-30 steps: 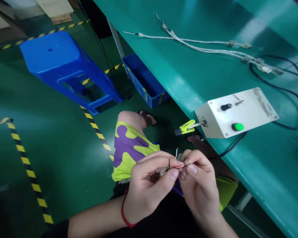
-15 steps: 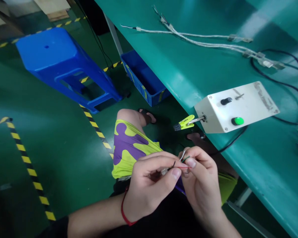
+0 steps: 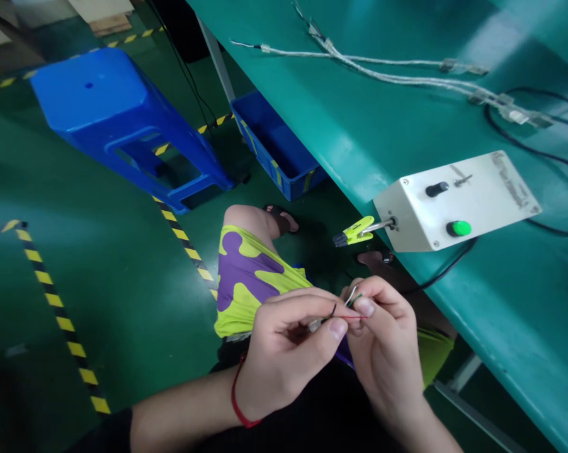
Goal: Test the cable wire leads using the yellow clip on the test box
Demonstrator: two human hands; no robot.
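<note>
Red, black and green insulated wires (image 3: 345,317) run between the two hands, held above the lap. Left hand (image 3: 284,352): the thumb and forefinger close in a narrow pinch on the wires, next to a small pale terminal (image 3: 315,325). Right hand (image 3: 385,343): the thumb and forefinger close in a narrow pinch on the wires' far section, and a short silvery strand (image 3: 352,294) projects upward beside them. The two hands almost touch. A red cord bracelet (image 3: 239,402) encircles the left wrist. Purple-and-lime patterned shorts (image 3: 246,277) lie beneath the hands.

To the right, a teal workbench (image 3: 312,107) carries a white control box (image 3: 454,201). The box is fitted with a black knob (image 3: 437,189), a green push button (image 3: 458,228) and, on a metal rod at one end, a yellow spring clip (image 3: 354,231). Translucent sheathed cable harnesses (image 3: 383,77) and a black cable (image 3: 524,135) lie on the bench top beyond the box. On the green floor (image 3: 99,283), left of the bench, stand a blue plastic stool (image 3: 99,107) and a blue crate (image 3: 269,148). Yellow-and-black hazard tape (image 3: 62,324) marks the floor.
</note>
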